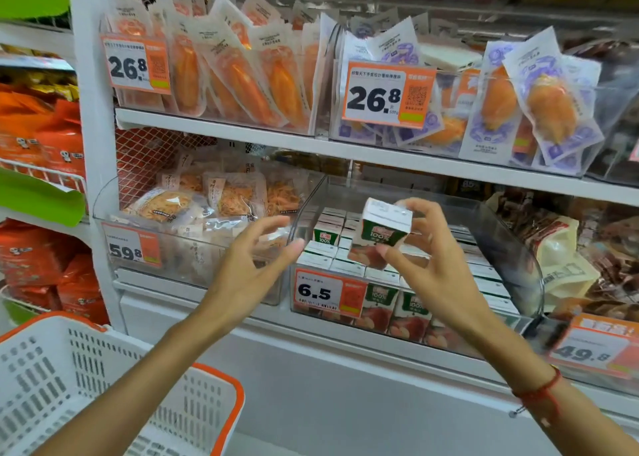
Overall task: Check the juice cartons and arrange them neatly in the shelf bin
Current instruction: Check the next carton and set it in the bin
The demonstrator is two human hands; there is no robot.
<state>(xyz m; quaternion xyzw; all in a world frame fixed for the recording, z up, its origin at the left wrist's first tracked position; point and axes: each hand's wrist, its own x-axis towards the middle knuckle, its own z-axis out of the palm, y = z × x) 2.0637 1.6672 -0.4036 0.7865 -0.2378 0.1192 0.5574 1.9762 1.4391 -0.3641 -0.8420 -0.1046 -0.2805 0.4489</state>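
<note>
Two hands (249, 265) — one lifted carton (382, 232), five price tags (330, 293).

Hands raised — left (254, 265) open, right (432, 265) pinching

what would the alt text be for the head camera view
A person's right hand holds a small juice carton tilted above a clear shelf bin packed with matching cartons, price tag 6.5 on its front. The left hand hovers open beside it; a white shopping basket sits lower left.
</note>
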